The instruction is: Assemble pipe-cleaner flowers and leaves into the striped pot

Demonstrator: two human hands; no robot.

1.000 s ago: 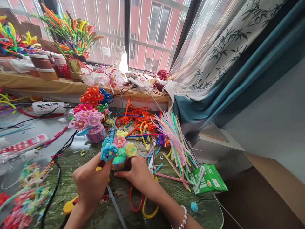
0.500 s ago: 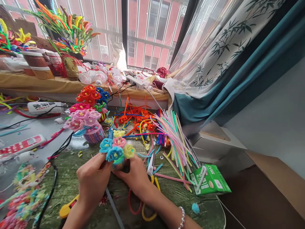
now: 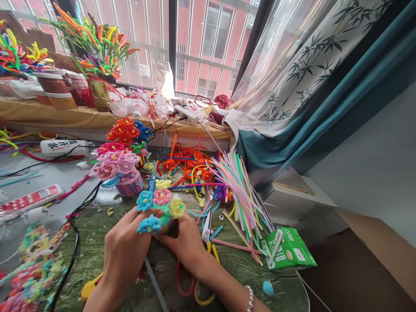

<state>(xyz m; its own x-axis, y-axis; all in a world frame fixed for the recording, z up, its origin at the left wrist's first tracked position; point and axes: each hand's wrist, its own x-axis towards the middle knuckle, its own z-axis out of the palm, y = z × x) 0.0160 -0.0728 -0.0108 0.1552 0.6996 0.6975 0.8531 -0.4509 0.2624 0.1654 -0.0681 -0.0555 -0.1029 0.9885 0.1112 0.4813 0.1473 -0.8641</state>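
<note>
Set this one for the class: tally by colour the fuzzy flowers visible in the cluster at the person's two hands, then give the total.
Blue flowers: 2
Yellow flowers: 2
Pink flower: 1
Total: 5

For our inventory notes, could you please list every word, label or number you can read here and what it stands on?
"MILKY", apparently, in tilted white letters on the green packet; its smaller print is unreadable.
"开水", apparently, upside down on the white-labelled bottle; a further character is too blurred.
Too small or blurred: any print on the red-and-white item and the narrow blue item.
None shows on the fuzzy flowers.
</note>
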